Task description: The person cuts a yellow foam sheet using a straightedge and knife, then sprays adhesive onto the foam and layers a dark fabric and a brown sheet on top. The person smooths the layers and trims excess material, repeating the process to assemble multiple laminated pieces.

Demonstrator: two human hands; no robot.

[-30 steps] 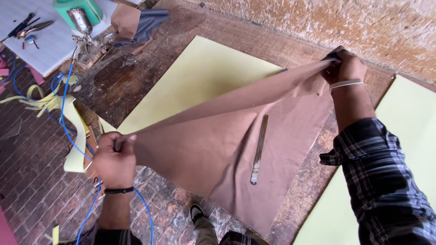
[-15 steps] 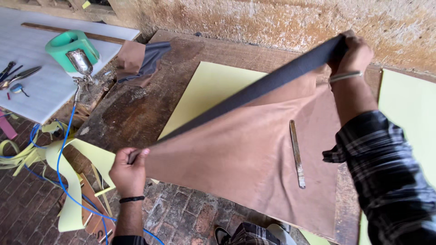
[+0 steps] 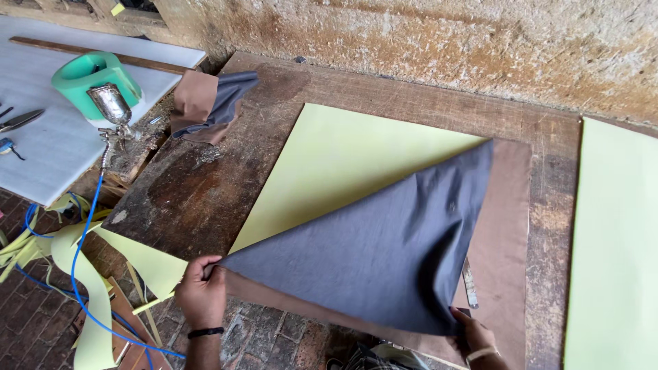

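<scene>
A large sheet of leather-like material, brown on one side and grey on the other (image 3: 384,253), lies folded over on a pale yellow foam sheet (image 3: 343,157) on the worn wooden table (image 3: 205,185). My left hand (image 3: 201,296) pinches the sheet's left corner at the table's front edge. My right hand (image 3: 473,336) grips the folded corner near the bottom right. A flat metal blade (image 3: 469,282) lies partly hidden on the brown part beside the fold.
A second yellow foam sheet (image 3: 613,247) lies at the right. A small brown and grey scrap (image 3: 209,106) sits at the table's back left. A spray gun (image 3: 113,113) with a blue hose (image 3: 86,233), a green roll (image 3: 92,75) and tools rest on a white board (image 3: 48,151).
My right hand has swung from the far upper corner down to the near edge, folding the sheet over so its grey side faces up. My left hand stayed at the left corner.
</scene>
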